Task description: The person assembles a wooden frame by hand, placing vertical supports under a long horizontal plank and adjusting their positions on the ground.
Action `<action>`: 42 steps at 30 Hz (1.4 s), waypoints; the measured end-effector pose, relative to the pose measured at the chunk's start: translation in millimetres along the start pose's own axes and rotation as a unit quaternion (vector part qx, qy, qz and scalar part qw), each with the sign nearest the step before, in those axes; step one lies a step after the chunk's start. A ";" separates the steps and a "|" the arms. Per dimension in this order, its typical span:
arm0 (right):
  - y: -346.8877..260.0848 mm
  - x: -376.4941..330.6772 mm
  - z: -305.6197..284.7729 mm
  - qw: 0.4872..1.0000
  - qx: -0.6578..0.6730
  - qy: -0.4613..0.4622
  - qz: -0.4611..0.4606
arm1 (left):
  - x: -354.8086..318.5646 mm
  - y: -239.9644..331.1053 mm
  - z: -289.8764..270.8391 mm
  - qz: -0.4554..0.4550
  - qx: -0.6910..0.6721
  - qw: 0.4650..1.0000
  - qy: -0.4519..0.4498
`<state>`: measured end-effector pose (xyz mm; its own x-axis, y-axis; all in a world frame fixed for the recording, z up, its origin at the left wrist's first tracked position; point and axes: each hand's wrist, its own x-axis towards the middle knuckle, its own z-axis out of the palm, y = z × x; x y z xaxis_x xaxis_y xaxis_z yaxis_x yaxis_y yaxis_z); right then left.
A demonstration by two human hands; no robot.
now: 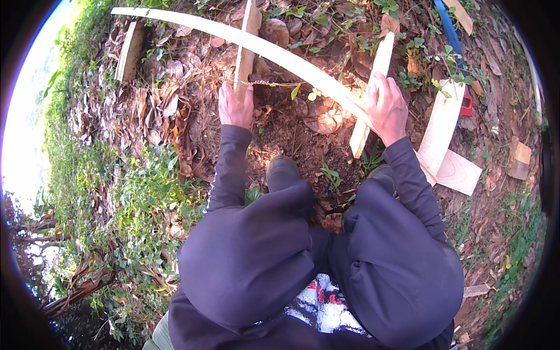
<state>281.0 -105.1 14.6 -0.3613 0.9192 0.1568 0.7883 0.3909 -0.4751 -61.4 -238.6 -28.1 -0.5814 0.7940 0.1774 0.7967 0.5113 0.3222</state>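
Left hand (pixel 235 109): fingers closed on left stick (pixel 247 55), apparently steadying it.
Right hand (pixel 387 112): fingers curled at right stick (pixel 382 55); hold hidden, cannot tell.
Long wood strip (pixel 286 57): across both sticks, likely for support.

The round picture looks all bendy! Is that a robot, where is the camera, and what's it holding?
There's no robot here, just a person's two bare hands. The camera sits on their head and looks down, so you see their dark-trousered knees too. Its wide fisheye lens bends straight edges, so I can't tell how curved the long pale wooden strip really is.

The left hand holds the near end of a short wooden piece. The right hand is where the long strip meets another short piece; its exact grip is hard to see.

On the ground are dry leaves, green plants and, over to the right, a wide pale board.
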 end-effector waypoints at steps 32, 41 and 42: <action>-4.1 -0.1 -7.0 0.999 0.000 0.000 0.037 | -118.2 149.1 -2.0 0.306 -0.300 0.850 -0.307; -4.4 -1.0 -0.7 0.999 0.020 -0.004 0.037 | 1.4 40.3 -30.7 0.021 -0.040 0.995 0.090; -2.7 -1.0 2.9 0.999 0.017 0.009 0.027 | 5.4 29.8 -26.2 -0.028 -0.104 0.993 0.056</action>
<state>277.8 -107.2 13.2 -0.3095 0.9395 0.1468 0.7888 0.3398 -0.5122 -45.1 -227.7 6.8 -0.6483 0.7188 0.2512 0.7175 0.4663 0.5175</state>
